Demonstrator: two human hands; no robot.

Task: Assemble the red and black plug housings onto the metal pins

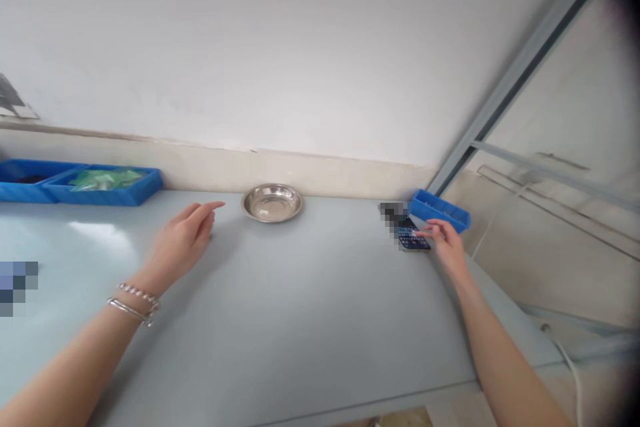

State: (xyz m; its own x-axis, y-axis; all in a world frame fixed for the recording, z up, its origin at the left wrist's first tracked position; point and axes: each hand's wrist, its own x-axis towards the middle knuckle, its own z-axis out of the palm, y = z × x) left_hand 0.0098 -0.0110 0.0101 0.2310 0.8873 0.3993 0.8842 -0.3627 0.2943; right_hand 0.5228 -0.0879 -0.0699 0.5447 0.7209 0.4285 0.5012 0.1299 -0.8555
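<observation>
My left hand (180, 237) is over the table, left of a round, shallow steel bowl (273, 204). Its index finger stretches toward the bowl without touching it; the other fingers bend down. Under the fingertips is a tiny dark spot that I cannot make out. At the right, my right hand (447, 247) points its index finger at the lit screen of a phone (417, 240), with the fingertip at or just over the screen. Its other fingers are loosely bent. The phone lies on the table, its far part covered by a pixelated patch.
Blue trays (135, 195) stand at the left against the wall, one with a green plastic bag (107, 179). A small blue bin (443, 212) sits behind the phone. Past the grey table's (300, 320) right edge are a metal frame (540, 47) and a white cable (573, 360).
</observation>
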